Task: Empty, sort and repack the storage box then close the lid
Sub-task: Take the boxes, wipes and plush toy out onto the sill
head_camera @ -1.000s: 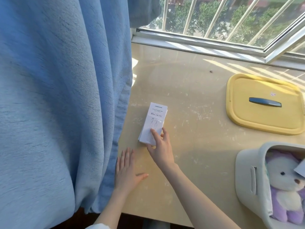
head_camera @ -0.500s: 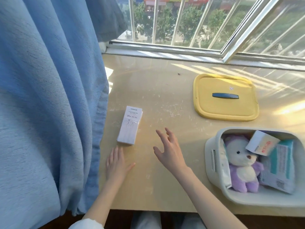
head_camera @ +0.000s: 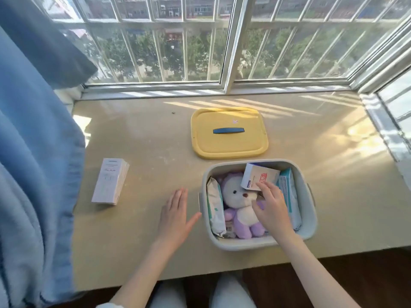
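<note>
Moved since half a second ago: the right hand [head_camera: 272, 207] has gone from above the bare ledge into the storage box [head_camera: 258, 242]; the left hand [head_camera: 175, 215] has gone from beside the tall white carton [head_camera: 110, 181] to just left of the box.

Hidden or unclear:
- The right hand covers the middle of the box's contents and part of the teal pack [head_camera: 289, 192].
- Print on every package is too small to read.
- A barcoded item under the plush bear [head_camera: 238, 201] shows only a corner.

Storage box: pale grey, rounded corners, open, at the near right of the ledge [head_camera: 144, 141]. Holds the white and purple bear lying face up, a wipes pack [head_camera: 214, 207] on edge against the left wall, the teal pack along the right wall, and a small white box with red print [head_camera: 259, 177] tilted on top at the far side.

Right hand: fingers loosely bent, fingertips on the near edge of the small white box, thumb spread toward the bear, nothing gripped.

Left hand: flat, palm down, fingers straight and together, thumb tip at the box's left wall, holding nothing.

Lid [head_camera: 229, 147]: yellow, dark blue handle, lying flat just beyond the box.

Tall white carton: flat, well left of the box, beside the blue curtain [head_camera: 33, 152].
</note>
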